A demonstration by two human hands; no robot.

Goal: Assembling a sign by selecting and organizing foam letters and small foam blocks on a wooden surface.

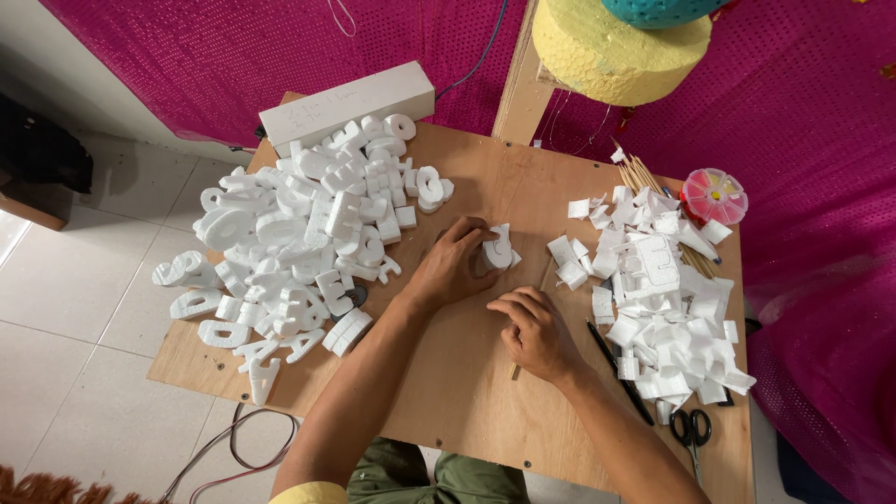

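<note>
White foam letters (299,233); magenta dotted cloth (233,56); yellow foam disc (616,56) (teal one above); black-handled scissors (692,429).

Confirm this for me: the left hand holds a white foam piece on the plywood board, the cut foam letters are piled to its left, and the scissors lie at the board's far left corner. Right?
Not quite. The head view shows the scissors at the near right corner of the plywood board, below the foam scraps. The rest holds: the left hand holds a white foam piece, and the cut foam letters are piled to its left.
</note>
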